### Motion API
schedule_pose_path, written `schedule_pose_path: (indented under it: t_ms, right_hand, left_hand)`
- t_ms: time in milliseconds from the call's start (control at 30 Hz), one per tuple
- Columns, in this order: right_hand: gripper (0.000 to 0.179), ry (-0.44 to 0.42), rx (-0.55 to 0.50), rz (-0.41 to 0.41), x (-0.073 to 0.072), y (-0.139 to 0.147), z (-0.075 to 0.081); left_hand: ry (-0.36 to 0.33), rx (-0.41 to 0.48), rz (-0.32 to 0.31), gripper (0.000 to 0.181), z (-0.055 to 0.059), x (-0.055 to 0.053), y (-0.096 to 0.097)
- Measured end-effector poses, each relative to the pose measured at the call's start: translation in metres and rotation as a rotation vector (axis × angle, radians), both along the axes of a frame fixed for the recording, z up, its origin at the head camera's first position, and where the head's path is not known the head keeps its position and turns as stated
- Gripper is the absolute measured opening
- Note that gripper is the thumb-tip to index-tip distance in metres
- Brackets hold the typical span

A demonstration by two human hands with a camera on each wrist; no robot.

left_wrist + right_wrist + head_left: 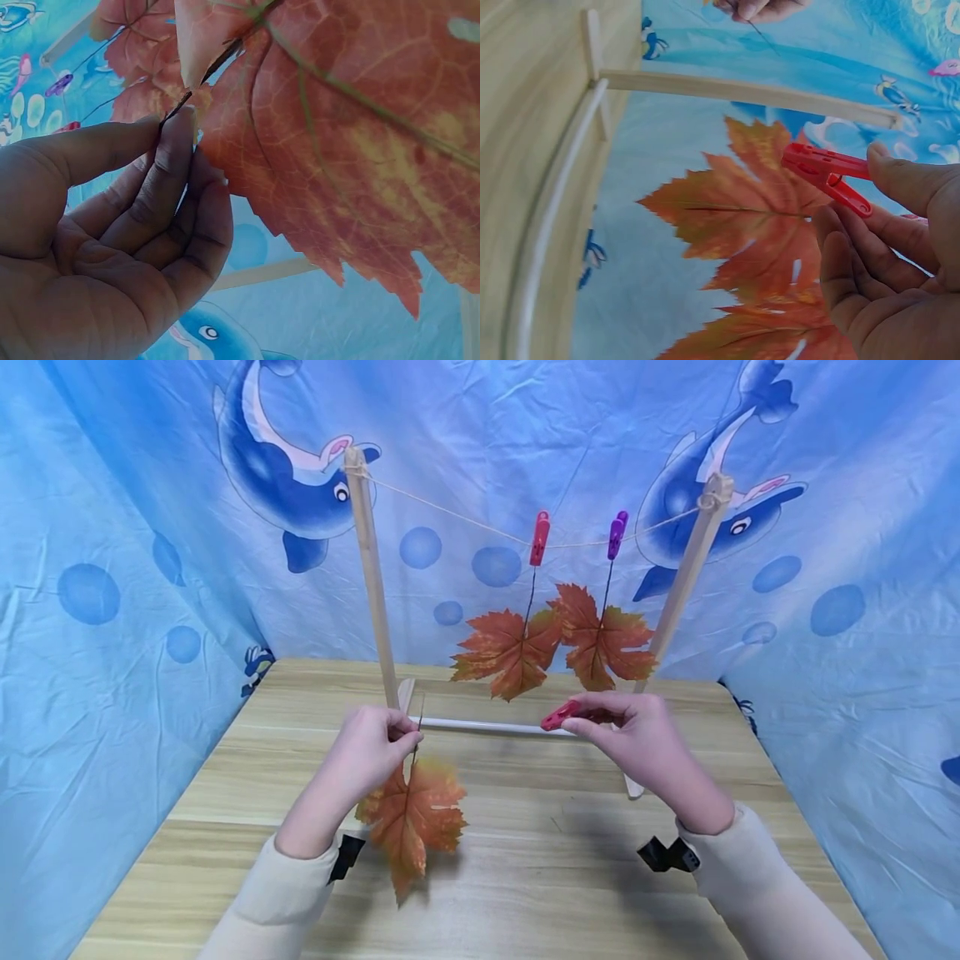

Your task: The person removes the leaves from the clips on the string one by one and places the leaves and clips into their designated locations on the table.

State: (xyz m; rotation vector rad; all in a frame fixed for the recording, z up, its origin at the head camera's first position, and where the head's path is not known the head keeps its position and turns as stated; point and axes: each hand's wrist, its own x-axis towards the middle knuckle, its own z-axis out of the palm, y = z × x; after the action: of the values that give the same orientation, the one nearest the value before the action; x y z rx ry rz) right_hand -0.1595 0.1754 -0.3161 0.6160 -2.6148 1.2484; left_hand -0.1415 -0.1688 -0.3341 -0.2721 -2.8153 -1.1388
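Observation:
By its thin dark stem, my left hand [375,745] pinches an orange maple leaf [412,827] that hangs down over the table. In the left wrist view the leaf [345,127] fills the right side, its stem between thumb and forefinger. My right hand [633,731] holds a red clothespin [560,716] between thumb and fingers. Seen from the right wrist, that clothespin [829,169] points away from the fingertips. Two more leaves hang from a string [450,512], one under a red clothespin [539,539], the other under a purple clothespin [617,535].
A left wooden post [372,585] and a right wooden post [690,568] carry the string above the wooden table [510,877]. Low between them runs a white rod [487,725]. Blue dolphin-printed cloth [480,435] surrounds the table at the back and sides.

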Motion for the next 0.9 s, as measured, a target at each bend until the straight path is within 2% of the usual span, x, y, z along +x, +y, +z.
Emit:
schedule_pose_path:
  t_ms: [367,500,700,900]
  right_hand:
    - [0.033,-0.092,-0.095,0.024,-0.006,0.004,-0.038]
    - [0.033,-0.096,-0.092,0.027,-0.006,0.006,-0.051]
    - [0.03,-0.154,-0.093,0.018,-0.009,0.009,-0.067]
    - [0.028,-0.219,-0.063,-0.004,-0.011,0.01,-0.085]
  left_hand:
    - [-0.059,-0.008,-0.014,0.01,-0.017,-0.003,0.0]
    - [-0.065,-0.024,-0.013,0.011,-0.023,-0.004,0.001]
    - [-0.081,-0.048,-0.025,0.012,-0.03,-0.006,0.003]
    - [-0.164,-0.068,0.002,0.015,-0.037,-0.008,0.007]
